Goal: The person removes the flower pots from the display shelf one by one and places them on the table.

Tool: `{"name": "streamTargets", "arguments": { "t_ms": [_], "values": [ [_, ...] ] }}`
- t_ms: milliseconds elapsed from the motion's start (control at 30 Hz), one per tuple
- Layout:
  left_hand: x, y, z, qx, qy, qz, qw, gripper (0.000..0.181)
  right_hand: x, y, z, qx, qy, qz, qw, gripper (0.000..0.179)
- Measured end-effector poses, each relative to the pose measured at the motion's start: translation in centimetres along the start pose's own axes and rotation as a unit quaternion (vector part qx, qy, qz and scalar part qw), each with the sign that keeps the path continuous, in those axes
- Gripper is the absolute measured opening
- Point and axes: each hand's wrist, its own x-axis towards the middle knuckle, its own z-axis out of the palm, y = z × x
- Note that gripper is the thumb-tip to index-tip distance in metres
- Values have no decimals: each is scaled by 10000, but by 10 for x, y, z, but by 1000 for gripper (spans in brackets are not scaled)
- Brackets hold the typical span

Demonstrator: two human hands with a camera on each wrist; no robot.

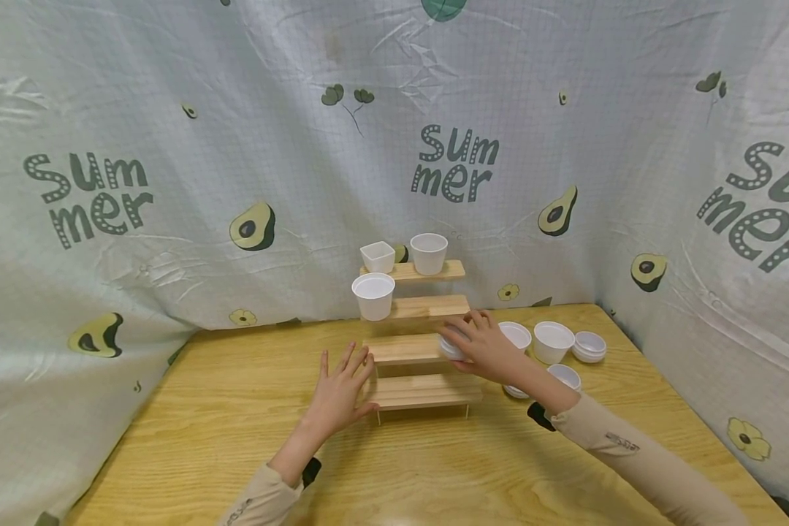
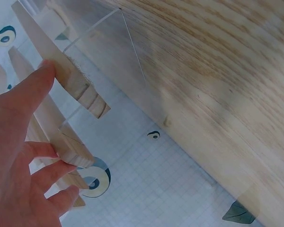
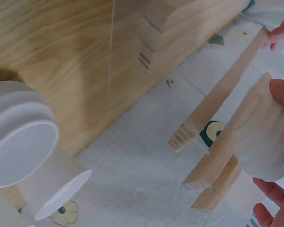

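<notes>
A stepped wooden display rack (image 1: 421, 391) with several narrow shelves stands on the table in the head view. My left hand (image 1: 338, 391) is at its left end, fingers spread; in the left wrist view the thumb (image 2: 38, 85) lies against one board and fingertips touch another board's end. My right hand (image 1: 489, 351) holds a small stack of round white bowls (image 1: 450, 349) by the right end of the second shelf from the bottom. Higher up, a round white pot (image 1: 373, 296) stands at left, with a square white pot (image 1: 378, 257) and another round pot (image 1: 429, 254) on the top shelf.
Right of the rack, more white pots (image 1: 554, 342) and low stacked bowls (image 1: 589, 346) stand on the wood-grain table (image 1: 237, 431), some partly behind my right forearm. A printed cloth (image 1: 329, 168) hangs close behind the rack and along both sides.
</notes>
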Motion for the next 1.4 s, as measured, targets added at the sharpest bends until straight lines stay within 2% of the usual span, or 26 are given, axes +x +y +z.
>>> {"name": "streamTargets", "arguments": {
  "t_ms": [133,433,733,867,1000,1100,1300,1400],
  "values": [
    [1,0,1,13,-21,-12,10000,79,-11,1,0,2,43,52,10000,59],
    [0,0,1,65,-83,-19,9999,80,-33,0,-4,214,-250,320,9989,61],
    [0,0,0,-25,-123,-53,9999,79,-51,3,-3,158,13,347,9993,62],
    [0,1,-1,58,-107,-51,9999,79,-58,6,-5,156,53,354,9992,52],
    [-1,1,-1,57,-85,-58,9999,79,-66,9,-6,115,63,424,9990,63],
    [-1,2,-1,10,-86,-69,9999,79,-72,11,-6,96,91,459,9989,65],
    [-1,2,-1,47,-122,-76,9999,79,-87,16,-10,195,28,628,9978,50],
    [-1,2,-1,40,-132,-77,9999,79,-94,19,-14,177,-23,729,9972,60]
  ]
}}
